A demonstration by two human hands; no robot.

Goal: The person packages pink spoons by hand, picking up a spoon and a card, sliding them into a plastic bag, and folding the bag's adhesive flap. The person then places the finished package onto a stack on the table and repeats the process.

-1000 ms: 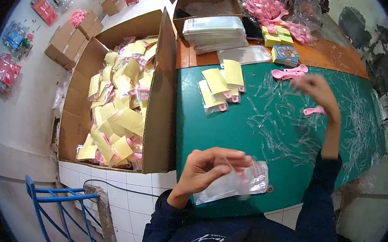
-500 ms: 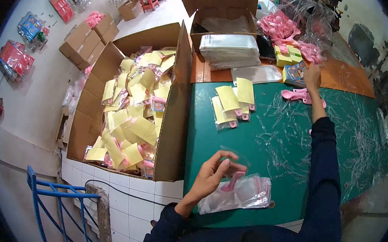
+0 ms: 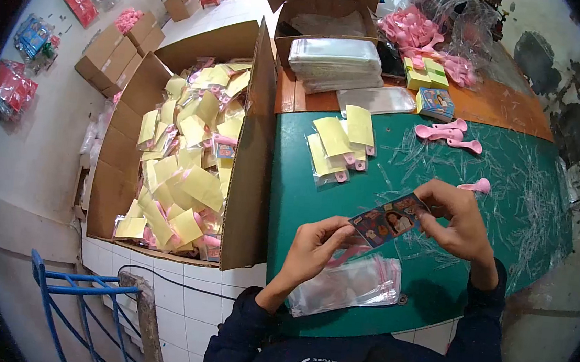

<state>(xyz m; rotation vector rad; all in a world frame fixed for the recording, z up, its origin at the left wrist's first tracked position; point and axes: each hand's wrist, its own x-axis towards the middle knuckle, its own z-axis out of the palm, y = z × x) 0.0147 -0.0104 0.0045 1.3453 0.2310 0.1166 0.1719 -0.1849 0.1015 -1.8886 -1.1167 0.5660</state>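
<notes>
A dark printed card (image 3: 388, 221) is stretched between my two hands above the front of the green table. My right hand (image 3: 459, 220) pinches its right end between thumb and fingers. At the card's left end, my left hand (image 3: 318, 249) is closed, thumb against fingers. A pink strip, partly hidden, shows just below the left fingertips; I cannot make out its full shape. Under the hands lies a stack of clear plastic bags (image 3: 346, 289). One pink measuring spoon (image 3: 477, 186) rests beyond my right hand, and several pink spoons (image 3: 449, 133) lie farther back.
Left of the table stands a large cardboard box (image 3: 254, 157) full of packed bags with yellow cards. Several packed bags (image 3: 342, 141) lie on the table. Behind are a card stack (image 3: 436, 103), clear bags (image 3: 335, 61) and a pink spoon heap (image 3: 413, 30). Clear plastic strips litter the right side.
My right hand has come back from the card stack at the rear with a printed card. My left hand has stayed above the clear bags and now meets the card.
</notes>
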